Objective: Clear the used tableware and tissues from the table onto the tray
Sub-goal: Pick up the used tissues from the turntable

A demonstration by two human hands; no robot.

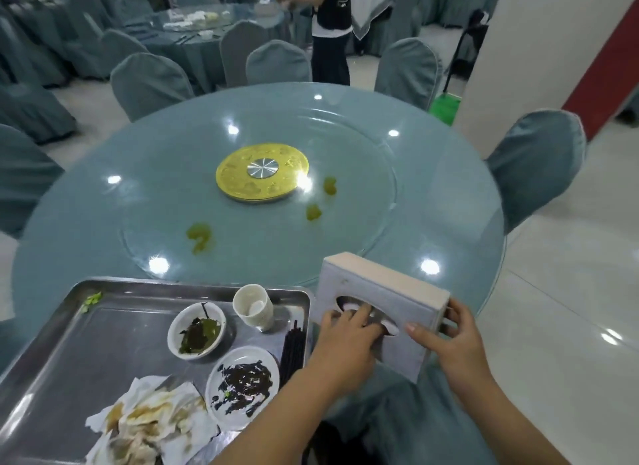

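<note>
Step in hand: the tableware is already loaded, and attention is on the tissue box (pixel 377 284).

1. The tray (pixel 103 284) sits at the near left edge of the table (pixel 173 174). It carries 1 bowl (pixel 197 331) with green scraps, 1 cup (pixel 252 307), 1 plate (pixel 242 385) smeared dark, dark chopsticks (pixel 292 350) along its right rim, and a heap of stained used tissues (pixel 152 423).
2. The tissue box stands tilted just beside the tray's right rim, its slot facing the person.
3. The right hand (pixel 453 340) grasps the box's right end, thumb in front and fingers curled behind.
4. The left hand (pixel 349 333) lies on the face with fingertips in the slot. It possibly pinches a sheet, but I cannot tell whether it grips anything.
5. 3 yellow-green spills (pixel 198 236) lie on the glass near the gold hub (pixel 261 172).

Judgement: clearing is nearly complete. The next move calls for a steady hold on the box while 1 sheet is drawn, presumably for the spills.
</note>
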